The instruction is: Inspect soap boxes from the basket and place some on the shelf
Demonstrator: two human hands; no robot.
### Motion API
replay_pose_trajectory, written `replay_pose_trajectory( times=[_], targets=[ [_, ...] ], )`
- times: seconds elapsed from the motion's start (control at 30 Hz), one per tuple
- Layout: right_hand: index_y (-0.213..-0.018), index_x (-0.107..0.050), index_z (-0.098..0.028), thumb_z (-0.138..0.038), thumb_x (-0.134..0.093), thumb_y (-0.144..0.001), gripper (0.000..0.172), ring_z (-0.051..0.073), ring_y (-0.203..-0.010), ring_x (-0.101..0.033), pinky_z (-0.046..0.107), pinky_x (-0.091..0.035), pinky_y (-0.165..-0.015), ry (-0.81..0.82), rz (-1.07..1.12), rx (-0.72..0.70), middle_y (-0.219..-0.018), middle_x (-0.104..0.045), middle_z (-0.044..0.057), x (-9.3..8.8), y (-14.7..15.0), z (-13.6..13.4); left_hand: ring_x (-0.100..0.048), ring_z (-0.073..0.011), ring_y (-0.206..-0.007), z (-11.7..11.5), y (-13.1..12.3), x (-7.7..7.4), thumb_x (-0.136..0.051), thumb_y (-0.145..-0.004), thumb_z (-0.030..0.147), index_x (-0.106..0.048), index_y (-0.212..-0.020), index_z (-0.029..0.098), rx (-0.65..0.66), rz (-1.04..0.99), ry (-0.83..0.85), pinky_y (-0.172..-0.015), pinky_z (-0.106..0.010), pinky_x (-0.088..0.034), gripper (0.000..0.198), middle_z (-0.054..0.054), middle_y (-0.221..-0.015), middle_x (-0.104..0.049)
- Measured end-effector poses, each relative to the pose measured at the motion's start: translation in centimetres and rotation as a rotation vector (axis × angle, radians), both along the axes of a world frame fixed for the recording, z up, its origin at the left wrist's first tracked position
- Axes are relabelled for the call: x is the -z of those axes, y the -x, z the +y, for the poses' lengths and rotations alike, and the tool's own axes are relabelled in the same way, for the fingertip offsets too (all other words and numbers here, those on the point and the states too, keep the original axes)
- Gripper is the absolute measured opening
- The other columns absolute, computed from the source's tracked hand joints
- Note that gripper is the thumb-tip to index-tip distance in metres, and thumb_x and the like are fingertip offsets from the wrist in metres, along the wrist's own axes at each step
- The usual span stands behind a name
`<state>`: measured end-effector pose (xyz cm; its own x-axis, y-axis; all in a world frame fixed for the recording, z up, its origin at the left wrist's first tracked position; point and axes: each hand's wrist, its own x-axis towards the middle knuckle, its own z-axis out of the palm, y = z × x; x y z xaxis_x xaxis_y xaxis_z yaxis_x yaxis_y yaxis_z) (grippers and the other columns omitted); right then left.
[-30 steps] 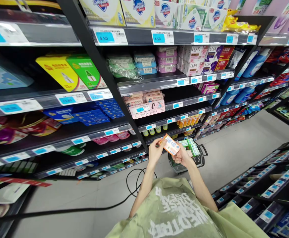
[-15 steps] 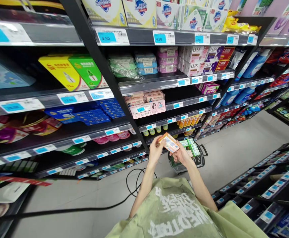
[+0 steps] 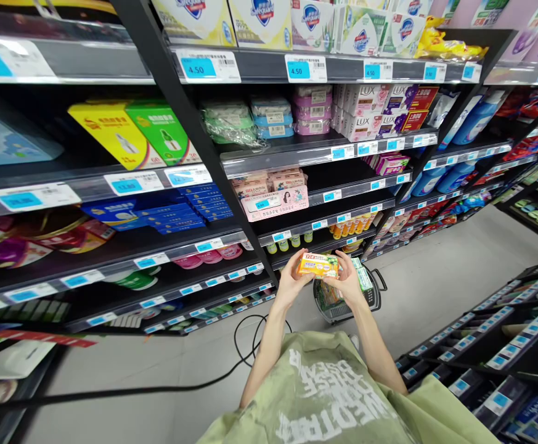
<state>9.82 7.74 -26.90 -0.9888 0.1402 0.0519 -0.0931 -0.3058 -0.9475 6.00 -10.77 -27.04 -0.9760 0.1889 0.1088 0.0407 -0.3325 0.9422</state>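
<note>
Between my two hands is an orange and yellow soap pack with red lettering, its printed front turned up to me. My left hand grips its left end, thumb along the lower edge. On the right end, my right hand closes round it in the same way. Below and behind the right hand, a dark shopping basket sits on the floor. Green and white packs lie in it, partly hidden by my hand and forearm.
Shelves in front hold Safeguard boxes, LUX boxes and a pink box of soaps. A black cable loops over the grey floor at my left. Another shelf rack stands close on the right.
The soap pack has been turned from a tilted, paler face to its orange printed front and now lies level. My right hand has moved up to its right end.
</note>
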Motion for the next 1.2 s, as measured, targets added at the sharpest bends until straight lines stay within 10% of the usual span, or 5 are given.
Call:
replay_pose_trajectory(
  times=[0.73,0.9,1.2],
  targets=[
    [-0.140,-0.054,-0.029,-0.027,-0.098,-0.065,0.087,0.026,-0.122,-0.069,0.030,-0.063,-0.081,-0.192,0.069,-0.077,-0.150,-0.060,0.013,-0.1,-0.3,0.9,-0.055,-0.0330,-0.144,-0.2,0.0,-0.1,-0.080,-0.089,0.047,-0.065,-0.136,0.024,-0.018,0.020,-0.031,-0.111,-0.043,-0.052,0.055,-0.015,-0.159,-0.055],
    [-0.144,-0.052,-0.029,-0.029,-0.098,-0.064,0.092,0.026,-0.134,-0.062,0.034,-0.060,-0.096,-0.098,0.088,-0.099,-0.158,-0.054,0.013,-0.1,0.1,0.7,-0.056,-0.0323,-0.143,0.0,0.1,0.0,-0.082,-0.087,0.044,-0.066,-0.130,0.025,-0.026,0.017,-0.061,-0.111,-0.044,-0.052,0.051,-0.015,-0.157,-0.057],
    [-0.116,-0.074,-0.022,-0.050,-0.093,-0.070,0.058,0.025,-0.094,-0.078,0.033,-0.063,-0.082,0.093,-0.218,0.042,-0.110,-0.082,0.007,0.9,0.2,0.9,-0.051,-0.0317,-0.148,1.1,0.5,0.4,-0.086,-0.085,0.039,-0.057,-0.139,0.023,0.045,-0.009,-0.120,-0.107,-0.038,-0.053,0.063,-0.020,-0.164,-0.048]
  ],
)
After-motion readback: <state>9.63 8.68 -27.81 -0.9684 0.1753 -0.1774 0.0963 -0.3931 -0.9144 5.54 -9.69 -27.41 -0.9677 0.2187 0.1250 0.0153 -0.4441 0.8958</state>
